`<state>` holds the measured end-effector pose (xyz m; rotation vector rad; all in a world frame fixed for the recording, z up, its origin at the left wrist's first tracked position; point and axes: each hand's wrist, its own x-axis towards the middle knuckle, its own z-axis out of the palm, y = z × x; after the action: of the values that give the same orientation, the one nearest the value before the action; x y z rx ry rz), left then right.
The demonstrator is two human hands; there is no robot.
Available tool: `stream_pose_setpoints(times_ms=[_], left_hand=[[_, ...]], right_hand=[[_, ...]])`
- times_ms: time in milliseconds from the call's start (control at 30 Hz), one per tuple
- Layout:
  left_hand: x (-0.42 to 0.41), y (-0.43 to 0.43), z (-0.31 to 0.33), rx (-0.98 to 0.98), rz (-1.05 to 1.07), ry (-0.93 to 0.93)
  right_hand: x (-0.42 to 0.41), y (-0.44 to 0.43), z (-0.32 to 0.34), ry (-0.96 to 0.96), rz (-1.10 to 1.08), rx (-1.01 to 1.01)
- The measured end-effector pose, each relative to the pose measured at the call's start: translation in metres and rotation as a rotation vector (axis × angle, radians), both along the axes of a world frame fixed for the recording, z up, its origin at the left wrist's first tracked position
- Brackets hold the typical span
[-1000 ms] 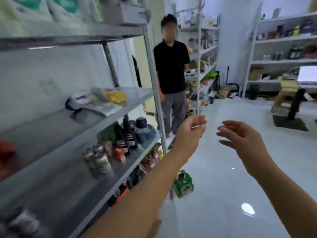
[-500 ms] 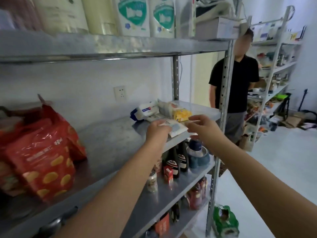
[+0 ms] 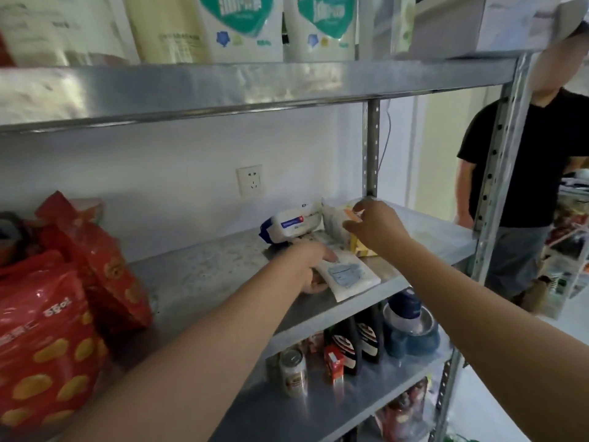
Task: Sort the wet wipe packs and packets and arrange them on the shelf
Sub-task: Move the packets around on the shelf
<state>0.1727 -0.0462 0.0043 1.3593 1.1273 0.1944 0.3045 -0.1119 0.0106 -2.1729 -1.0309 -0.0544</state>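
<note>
Reaching both arms onto the middle shelf (image 3: 197, 275), my left hand (image 3: 306, 266) presses a flat white packet (image 3: 349, 277) — my right hand (image 3: 374, 226) pinches a yellow packet (image 3: 358, 247), beside one blue-and-white wipe pack (image 3: 293, 223).

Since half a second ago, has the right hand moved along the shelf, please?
Yes. The right hand has gone from the shelf's front edge back toward the wall, and now touches the yellow packet beside the rear upright post.

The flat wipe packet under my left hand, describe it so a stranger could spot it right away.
Start at the middle metal shelf, right end. Near its front edge lies the flat white packet, the left hand resting on it. Unlike the puffy blue-ended pack behind, it is thin with a pale blue label.
</note>
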Motion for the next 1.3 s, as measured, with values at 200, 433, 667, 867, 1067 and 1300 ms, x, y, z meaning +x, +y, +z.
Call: stream_pose_setpoints(times_ms=[200, 433, 667, 867, 1067, 1300], left_hand=[[0.026, -0.005, -0.02, 0.335, -0.029, 0.142], [0.028, 0.011, -0.029, 0.036, 0.184, -0.189], [0.005, 0.028, -0.019, -0.097, 0.376, -0.522], [-0.01, 0.002, -0.01, -0.094, 0.221, -0.695], [-0.035, -0.053, -0.035, 0.067, -0.039, -0.695], [-0.038, -0.16, -0.08, 0.126, -0.516, -0.608]], right_hand=[[0.024, 0.052, 0.004, -0.16, 0.027, -0.215], [0.03, 0.07, -0.013, -0.112, 0.003, -0.169], [-0.015, 0.001, -0.026, -0.18, 0.109, 0.304], [-0.049, -0.039, -0.063, -0.468, 0.507, 0.284], [-0.073, -0.118, -0.067, -0.104, 0.121, 0.525], [-0.125, -0.243, -0.105, 0.529, -0.149, 0.604]])
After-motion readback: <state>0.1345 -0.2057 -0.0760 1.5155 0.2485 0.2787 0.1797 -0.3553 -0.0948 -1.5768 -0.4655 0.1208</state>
